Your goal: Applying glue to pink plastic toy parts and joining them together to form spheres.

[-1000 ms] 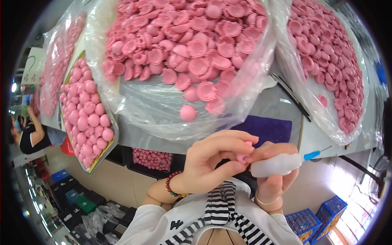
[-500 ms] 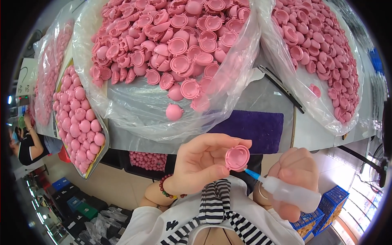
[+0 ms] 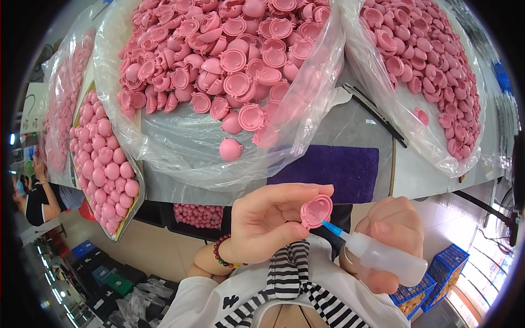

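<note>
Between the thumb and fingers of my left hand (image 3: 265, 218) is a round pink plastic half-shell (image 3: 316, 210), its hollow side facing up. My right hand (image 3: 391, 235) is wrapped round a translucent white squeeze bottle (image 3: 385, 259). The bottle's blue needle tip (image 3: 332, 227) points left and reaches the lower right of the shell's rim; whether it touches is hard to tell. Both hands are held in front of my body, just off the table's near edge. A dark purple cloth (image 3: 328, 174) lies on the table beyond them.
A clear plastic bag (image 3: 180, 164) spills many pink shells across the table. A second bag of shells (image 3: 421, 71) lies to the right, with a black-handled cutter (image 3: 377, 116) between. At left stands a tray (image 3: 131, 218) of closed pink balls. Another person (image 3: 41, 197) is at far left.
The bottle's blue tip has moved slightly left and up, from just below the shell to over its rim. The shell has tilted a little in my left hand.
</note>
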Available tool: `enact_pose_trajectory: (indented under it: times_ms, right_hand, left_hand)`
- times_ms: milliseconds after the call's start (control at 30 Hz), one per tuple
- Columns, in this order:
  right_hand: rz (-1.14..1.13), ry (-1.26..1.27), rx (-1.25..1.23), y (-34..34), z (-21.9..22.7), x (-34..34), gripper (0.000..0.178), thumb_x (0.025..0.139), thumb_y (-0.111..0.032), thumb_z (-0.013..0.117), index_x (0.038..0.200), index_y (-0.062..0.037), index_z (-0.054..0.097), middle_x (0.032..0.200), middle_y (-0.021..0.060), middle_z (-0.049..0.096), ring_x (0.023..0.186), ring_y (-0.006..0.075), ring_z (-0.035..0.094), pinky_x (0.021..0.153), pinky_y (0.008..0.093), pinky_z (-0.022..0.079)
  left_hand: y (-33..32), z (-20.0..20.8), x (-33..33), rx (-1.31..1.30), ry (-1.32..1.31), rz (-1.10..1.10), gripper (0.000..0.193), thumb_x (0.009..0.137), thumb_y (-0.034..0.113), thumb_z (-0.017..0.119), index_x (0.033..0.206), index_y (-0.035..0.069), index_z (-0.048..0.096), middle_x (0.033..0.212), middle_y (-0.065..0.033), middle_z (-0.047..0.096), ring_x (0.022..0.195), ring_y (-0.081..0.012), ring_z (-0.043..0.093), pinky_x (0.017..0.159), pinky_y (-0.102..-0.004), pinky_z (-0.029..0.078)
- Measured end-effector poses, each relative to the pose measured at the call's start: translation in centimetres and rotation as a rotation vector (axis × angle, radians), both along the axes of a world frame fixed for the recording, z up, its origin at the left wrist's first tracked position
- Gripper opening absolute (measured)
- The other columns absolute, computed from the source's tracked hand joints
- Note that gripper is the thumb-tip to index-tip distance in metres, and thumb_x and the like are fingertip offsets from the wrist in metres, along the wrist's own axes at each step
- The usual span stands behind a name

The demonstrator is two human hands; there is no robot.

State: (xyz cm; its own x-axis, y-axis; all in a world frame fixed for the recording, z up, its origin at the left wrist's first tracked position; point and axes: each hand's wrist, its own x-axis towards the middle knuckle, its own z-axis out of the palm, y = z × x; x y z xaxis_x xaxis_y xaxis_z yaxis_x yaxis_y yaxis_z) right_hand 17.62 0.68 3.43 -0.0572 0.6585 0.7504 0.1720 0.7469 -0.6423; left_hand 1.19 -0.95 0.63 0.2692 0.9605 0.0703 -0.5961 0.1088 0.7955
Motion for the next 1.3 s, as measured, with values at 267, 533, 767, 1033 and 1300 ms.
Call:
enact_pose_trajectory:
  times_ms: [267,533,767,1033,1300]
  right_hand:
    - [-0.024,0.011,0.021,0.2,-0.2,-0.1,0.066,0.083,-0.058,0.041,0.089,0.0065,0.056,0.061,0.0041,0.042,0.049,0.0117,0.036,0.038,0.0242,0.023]
    - [-0.116,0.038,-0.024,0.1,-0.2,-0.8,0.059,0.081,-0.051,0.049,0.079,0.0069,0.060,0.067,0.0092,0.060,0.048,0.0150,0.047,0.038,0.0255,0.035]
    - [0.039,0.238,0.018,1.1,-1.5,1.3,0.063,0.076,-0.052,0.058,0.094,0.0087,0.055,0.063,0.0075,0.052,0.053,0.0165,0.048,0.042,0.0258,0.036]
    - [-0.326,-0.330,-0.515,5.1,-2.0,1.7,0.035,0.069,0.000,0.065,0.101,-0.0005,0.051,0.092,0.0071,0.060,0.075,0.0136,0.058,0.069,0.0228,0.044]
    - [-0.748,-0.565,-0.209,6.1,-0.6,7.5,0.028,0.074,-0.005,0.060,0.103,-0.0040,0.059,0.101,0.0072,0.060,0.091,0.0184,0.056,0.073,0.0282,0.043]
  left_hand:
    - [0.2,-0.1,-0.2,0.046,0.011,0.008,0.041,0.076,0.008,0.065,0.112,-0.002,0.047,0.113,-0.0310,0.047,0.089,-0.0287,0.060,0.076,-0.0366,0.051]
    - [0.4,0.3,-0.7,0.246,0.306,0.165,0.042,0.065,-0.008,0.066,0.106,-0.007,0.055,0.109,-0.0242,0.054,0.096,-0.0254,0.058,0.078,-0.0311,0.049]
    - [0.5,1.0,-0.6,0.506,0.678,0.368,0.043,0.061,-0.002,0.072,0.101,-0.002,0.059,0.101,-0.0218,0.059,0.086,-0.0244,0.062,0.073,-0.0277,0.050]
    - [0.8,0.0,-0.5,0.107,-0.049,0.082,0.038,0.077,-0.005,0.057,0.114,-0.003,0.049,0.116,-0.0271,0.048,0.100,-0.0271,0.055,0.082,-0.0361,0.047]
    - [1.1,-1.2,-0.1,-0.141,-0.570,-0.345,0.033,0.088,0.014,0.047,0.121,0.010,0.043,0.104,-0.0226,0.052,0.074,-0.0276,0.056,0.056,-0.0344,0.051]
